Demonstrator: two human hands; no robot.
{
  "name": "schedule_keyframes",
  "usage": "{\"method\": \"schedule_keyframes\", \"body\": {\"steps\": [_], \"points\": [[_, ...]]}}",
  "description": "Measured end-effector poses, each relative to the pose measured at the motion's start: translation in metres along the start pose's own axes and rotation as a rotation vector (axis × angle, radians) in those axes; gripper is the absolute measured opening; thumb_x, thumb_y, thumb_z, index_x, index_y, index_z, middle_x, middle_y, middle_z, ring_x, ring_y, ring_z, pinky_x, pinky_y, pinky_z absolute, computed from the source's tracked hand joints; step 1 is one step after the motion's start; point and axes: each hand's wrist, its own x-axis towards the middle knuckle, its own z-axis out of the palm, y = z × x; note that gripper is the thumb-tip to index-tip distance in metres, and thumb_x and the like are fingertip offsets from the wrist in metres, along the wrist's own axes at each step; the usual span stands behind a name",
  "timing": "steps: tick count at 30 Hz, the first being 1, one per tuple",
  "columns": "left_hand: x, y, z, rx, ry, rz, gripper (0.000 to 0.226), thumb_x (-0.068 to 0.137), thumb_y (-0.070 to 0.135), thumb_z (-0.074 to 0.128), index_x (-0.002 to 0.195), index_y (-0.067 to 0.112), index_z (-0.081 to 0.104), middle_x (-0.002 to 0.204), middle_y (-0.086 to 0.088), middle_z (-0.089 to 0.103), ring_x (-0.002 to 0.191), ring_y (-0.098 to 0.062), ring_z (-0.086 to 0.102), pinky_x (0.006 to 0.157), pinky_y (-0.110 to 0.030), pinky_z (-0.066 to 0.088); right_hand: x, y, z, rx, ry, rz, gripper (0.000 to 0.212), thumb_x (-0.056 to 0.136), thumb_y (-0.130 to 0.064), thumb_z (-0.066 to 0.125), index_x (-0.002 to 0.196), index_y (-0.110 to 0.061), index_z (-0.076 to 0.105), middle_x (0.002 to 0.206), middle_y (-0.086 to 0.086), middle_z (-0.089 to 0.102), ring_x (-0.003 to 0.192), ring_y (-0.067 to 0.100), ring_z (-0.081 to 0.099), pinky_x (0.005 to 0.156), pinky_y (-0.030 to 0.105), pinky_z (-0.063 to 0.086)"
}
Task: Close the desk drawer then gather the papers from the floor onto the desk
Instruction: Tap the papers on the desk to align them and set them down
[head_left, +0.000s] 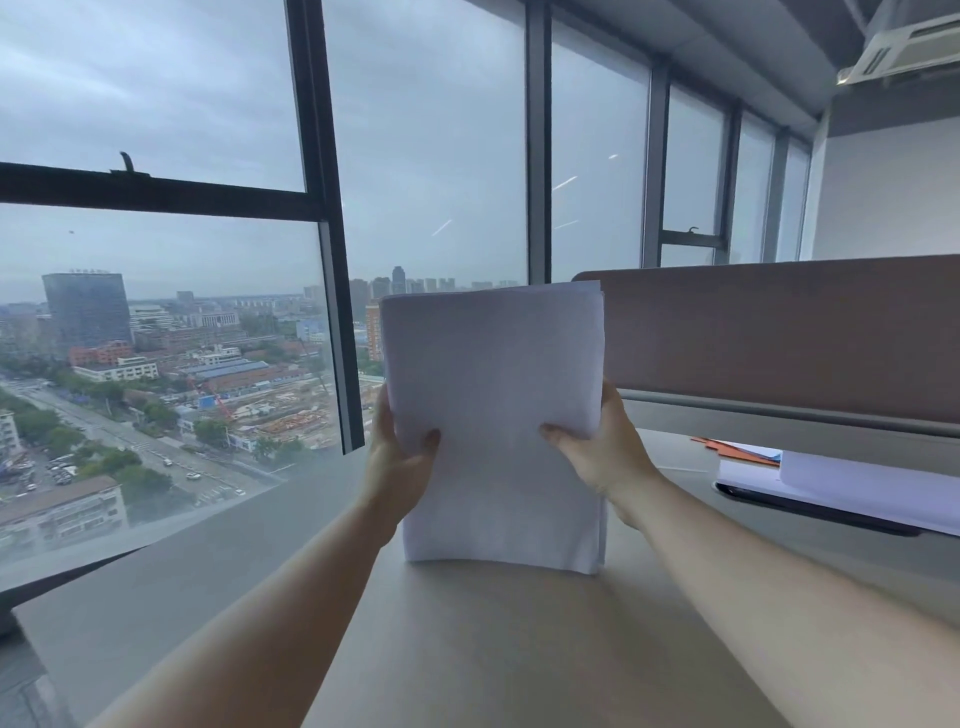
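A stack of white papers (493, 395) stands upright on its bottom edge on the pale desk (493, 649). My left hand (397, 457) grips the stack's left edge, thumb on the front sheet. My right hand (602, 452) grips the right edge the same way. The sheets' top edges are slightly uneven. The desk drawer and the floor are out of view.
A brown divider panel (779, 338) runs along the desk's back right. Below it lie more white sheets (841, 488) over a dark flat object, with an orange item (737, 449) beside them. Large windows (156, 312) and a grey sill (156, 597) are on the left.
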Motion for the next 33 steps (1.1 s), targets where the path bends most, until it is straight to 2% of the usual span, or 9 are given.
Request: {"method": "schedule_keyframes", "body": {"steps": [2, 6, 9, 12, 15, 19, 24, 27, 33], "points": [[0.002, 0.0, 0.003, 0.002, 0.0, 0.002, 0.075, 0.087, 0.001, 0.055, 0.145, 0.033, 0.021, 0.127, 0.008, 0.045, 0.116, -0.017, 0.047, 0.098, -0.035, 0.041, -0.002, 0.002, 0.001, 0.003, -0.01, 0.003, 0.062, 0.079, -0.014, 0.072, 0.13, -0.025, 0.038, 0.113, -0.006, 0.058, 0.099, 0.017, 0.059, 0.083, 0.028, 0.045], [-0.002, -0.003, 0.007, -0.106, -0.062, -0.056, 0.061, 0.092, -0.005, 0.043, 0.144, 0.022, 0.025, 0.117, 0.008, 0.048, 0.108, -0.013, 0.048, 0.093, -0.029, 0.038, -0.006, 0.007, 0.004, 0.028, -0.044, 0.043, 0.054, 0.082, -0.014, 0.069, 0.124, -0.028, 0.039, 0.102, -0.014, 0.056, 0.084, -0.008, 0.052, 0.067, 0.013, 0.041], [-0.005, -0.014, 0.008, -0.104, -0.12, -0.166, 0.037, 0.096, 0.002, 0.037, 0.128, 0.021, 0.037, 0.108, 0.002, 0.053, 0.09, -0.008, 0.052, 0.082, -0.03, 0.042, -0.006, 0.015, 0.008, 0.063, -0.083, 0.114, 0.044, 0.083, -0.019, 0.069, 0.117, -0.026, 0.041, 0.109, -0.006, 0.062, 0.087, 0.001, 0.06, 0.07, 0.02, 0.047], [-0.004, -0.021, 0.005, -0.061, -0.1, -0.249, 0.015, 0.096, 0.008, 0.037, 0.101, 0.019, 0.046, 0.093, -0.006, 0.053, 0.075, -0.016, 0.05, 0.067, -0.031, 0.041, -0.005, 0.017, 0.009, 0.124, -0.057, 0.181, 0.03, 0.083, -0.02, 0.07, 0.105, -0.024, 0.051, 0.105, 0.001, 0.067, 0.087, 0.016, 0.065, 0.078, 0.031, 0.052], [0.0, -0.017, 0.001, -0.039, -0.122, -0.25, 0.025, 0.096, 0.007, 0.034, 0.08, 0.019, 0.05, 0.075, -0.005, 0.048, 0.07, -0.02, 0.044, 0.058, -0.03, 0.035, -0.003, 0.015, 0.004, 0.188, -0.03, 0.25, 0.022, 0.079, -0.017, 0.074, 0.098, -0.016, 0.062, 0.095, 0.004, 0.07, 0.084, 0.023, 0.066, 0.083, 0.038, 0.053], [0.009, -0.023, -0.008, 0.052, -0.244, -0.324, 0.024, 0.096, 0.011, 0.036, 0.092, 0.009, 0.059, 0.085, -0.013, 0.06, 0.08, -0.026, 0.057, 0.074, -0.038, 0.048, -0.006, 0.022, -0.002, 0.19, -0.066, 0.266, 0.016, 0.08, -0.016, 0.073, 0.093, -0.019, 0.065, 0.095, 0.003, 0.071, 0.092, 0.026, 0.068, 0.09, 0.04, 0.054], [0.021, -0.037, -0.009, 0.299, -0.364, -0.439, 0.032, 0.093, 0.021, 0.041, 0.112, 0.001, 0.057, 0.11, -0.021, 0.064, 0.094, -0.032, 0.063, 0.092, -0.049, 0.051, -0.013, 0.05, 0.001, 0.031, -0.035, 0.35, 0.031, 0.078, -0.02, 0.074, 0.102, -0.01, 0.057, 0.109, 0.014, 0.069, 0.098, 0.032, 0.067, 0.091, 0.049, 0.054], [0.02, -0.045, 0.002, 0.47, -0.345, -0.449, 0.029, 0.091, 0.026, 0.044, 0.105, 0.004, 0.055, 0.112, -0.023, 0.062, 0.099, -0.036, 0.062, 0.091, -0.046, 0.052, -0.017, 0.066, -0.001, -0.161, -0.047, 0.414, 0.033, 0.079, -0.02, 0.073, 0.102, -0.006, 0.054, 0.107, 0.014, 0.066, 0.099, 0.033, 0.065, 0.089, 0.045, 0.054], [0.015, -0.063, 0.031, 0.73, -0.34, -0.339, 0.016, 0.094, 0.013, 0.041, 0.104, 0.004, 0.048, 0.12, -0.025, 0.055, 0.103, -0.036, 0.054, 0.081, -0.036, 0.042, -0.015, 0.086, -0.009, -0.53, -0.081, 0.441, 0.029, 0.081, -0.017, 0.066, 0.102, 0.002, 0.065, 0.108, 0.018, 0.069, 0.099, 0.033, 0.064, 0.079, 0.034, 0.049]]}}
